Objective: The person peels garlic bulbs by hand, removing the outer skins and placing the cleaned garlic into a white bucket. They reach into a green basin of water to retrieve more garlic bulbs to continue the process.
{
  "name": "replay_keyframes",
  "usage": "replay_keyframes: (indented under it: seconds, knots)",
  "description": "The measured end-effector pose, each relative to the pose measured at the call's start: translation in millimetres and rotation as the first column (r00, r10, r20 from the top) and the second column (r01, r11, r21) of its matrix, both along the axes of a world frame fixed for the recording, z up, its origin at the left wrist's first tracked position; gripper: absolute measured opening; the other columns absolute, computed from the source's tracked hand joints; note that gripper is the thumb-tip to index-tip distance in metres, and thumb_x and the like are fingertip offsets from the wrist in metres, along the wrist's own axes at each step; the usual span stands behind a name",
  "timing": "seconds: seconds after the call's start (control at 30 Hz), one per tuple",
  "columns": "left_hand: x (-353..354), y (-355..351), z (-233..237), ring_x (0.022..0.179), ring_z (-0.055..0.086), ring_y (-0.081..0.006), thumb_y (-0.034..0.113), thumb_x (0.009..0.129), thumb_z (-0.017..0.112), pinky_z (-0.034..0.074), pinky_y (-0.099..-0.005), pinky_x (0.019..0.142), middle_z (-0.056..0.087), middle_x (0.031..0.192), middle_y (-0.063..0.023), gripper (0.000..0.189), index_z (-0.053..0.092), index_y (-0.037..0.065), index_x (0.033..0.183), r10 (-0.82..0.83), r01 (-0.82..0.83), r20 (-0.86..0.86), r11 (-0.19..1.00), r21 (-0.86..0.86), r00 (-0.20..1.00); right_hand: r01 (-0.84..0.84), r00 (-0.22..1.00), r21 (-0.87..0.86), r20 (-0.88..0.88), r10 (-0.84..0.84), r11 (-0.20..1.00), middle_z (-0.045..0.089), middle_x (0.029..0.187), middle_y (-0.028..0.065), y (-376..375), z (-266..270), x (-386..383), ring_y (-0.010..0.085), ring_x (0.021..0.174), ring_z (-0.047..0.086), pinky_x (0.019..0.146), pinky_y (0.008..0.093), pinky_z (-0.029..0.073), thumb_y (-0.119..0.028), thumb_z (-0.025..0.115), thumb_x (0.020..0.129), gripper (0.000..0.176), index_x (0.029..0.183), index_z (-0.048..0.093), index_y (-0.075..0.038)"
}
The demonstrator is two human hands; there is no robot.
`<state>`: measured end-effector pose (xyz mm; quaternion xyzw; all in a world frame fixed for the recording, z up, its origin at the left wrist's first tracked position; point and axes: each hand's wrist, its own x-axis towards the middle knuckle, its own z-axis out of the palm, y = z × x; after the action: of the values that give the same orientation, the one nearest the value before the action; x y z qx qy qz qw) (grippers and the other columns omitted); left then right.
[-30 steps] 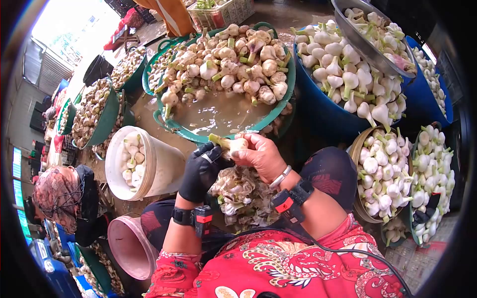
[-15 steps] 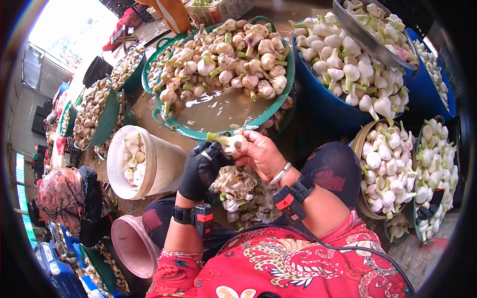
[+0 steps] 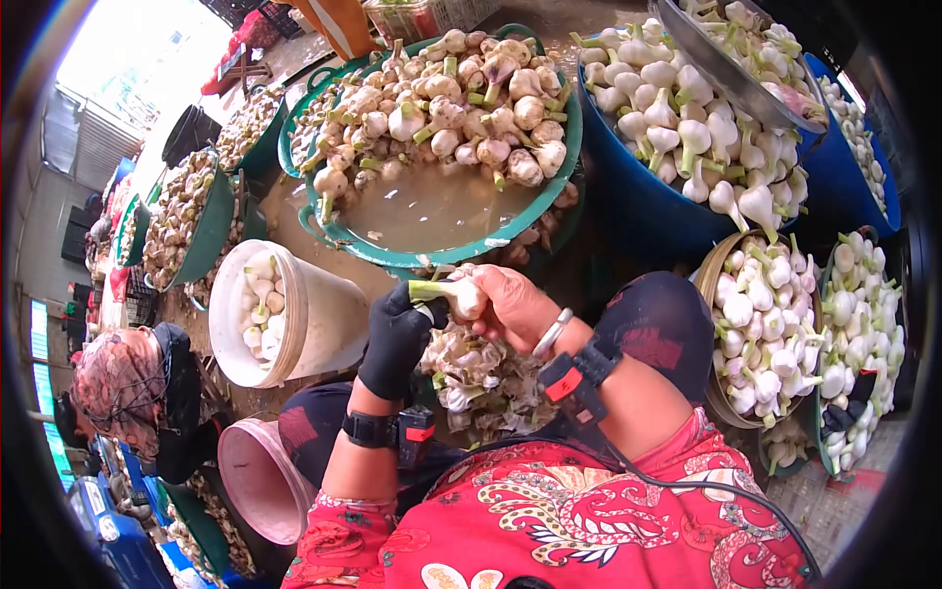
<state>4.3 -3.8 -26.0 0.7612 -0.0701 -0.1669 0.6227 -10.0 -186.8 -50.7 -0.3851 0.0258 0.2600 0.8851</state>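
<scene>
A garlic bulb [image 3: 465, 298] with a short green stem is between my two hands, over the near rim of a green tub [image 3: 392, 259]. My left hand [image 3: 392, 339], in a black glove, is closed around its stem side. The fingers of my bare right hand [image 3: 520, 306] pinch the bulb's other end, partly hiding it. Under my hands is a heap of peeled-off garlic skins [image 3: 476, 378]. The tub holds muddy water and many unpeeled garlic bulbs [image 3: 446, 113].
On the left are a white bucket [image 3: 329, 319] with cleaned bulbs and a pink bucket [image 3: 257, 481]. A blue barrel [image 3: 638, 211] and a tan bucket [image 3: 711, 363], both full of white garlic, stand on the right. Another person's covered head [image 3: 123, 388] is at left.
The garlic has come slightly lower and turned, so its stem now points left. My left hand has shifted a little, and more of the bulb shows between my hands.
</scene>
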Motion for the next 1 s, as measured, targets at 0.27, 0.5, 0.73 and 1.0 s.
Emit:
replay_keyframes:
  seconds: [0.27,0.5,0.73,1.0]
  knots:
    - [-5,6,6,0.071,0.062,-0.0128,0.011,0.084,0.059,0.051,-0.0285,0.063,0.064,0.081,-0.0032,0.011,0.065,0.002,0.089,-0.402,0.010,0.677,0.864,0.504,0.616,0.421,0.904,-0.601,0.341,-0.258,0.680,0.063,0.075,0.0169,22,-18,-3,0.0261,0.066,0.064,0.062,0.0383,0.050,-0.029,0.065,0.085,0.031,0.096,0.054,-0.002]
    - [-25,-4,30,0.072,0.062,-0.0160,0.014,0.089,0.056,0.055,-0.0313,0.065,0.063,0.083,-0.0081,0.020,0.060,-0.003,0.098,-0.021,-0.099,-0.311,0.926,-0.364,0.950,-0.080,0.997,-0.258,-0.003,0.082,0.963,0.063,0.082,0.0029,-10,16,-6,0.0066,0.056,0.055,0.047,0.0188,0.043,-0.012,0.057,0.088,0.027,0.115,0.054,-0.007]
    - [-31,28,26,0.075,0.065,-0.0171,0.012,0.087,0.053,0.052,-0.0285,0.064,0.067,0.088,-0.0058,0.020,0.063,-0.002,0.099,-0.140,0.150,0.085,0.980,-0.132,0.987,-0.137,0.987,-0.077,-0.093,0.130,0.988,0.066,0.084,0.0018,3,30,-22,0.0051,0.053,0.056,0.044,0.0170,0.041,-0.022,0.058,0.089,0.034,0.119,0.054,-0.008]
    - [-29,44,-11,0.071,0.062,-0.0152,0.010,0.085,0.058,0.051,-0.0298,0.064,0.065,0.087,-0.0069,0.022,0.062,-0.002,0.102,0.007,-0.020,0.191,0.998,0.067,0.981,-0.248,0.968,-0.138,-0.081,0.239,0.959,0.063,0.076,0.0027,9,44,-32,0.0079,0.050,0.057,0.042,0.0179,0.043,-0.020,0.056,0.090,0.029,0.115,0.052,-0.006]
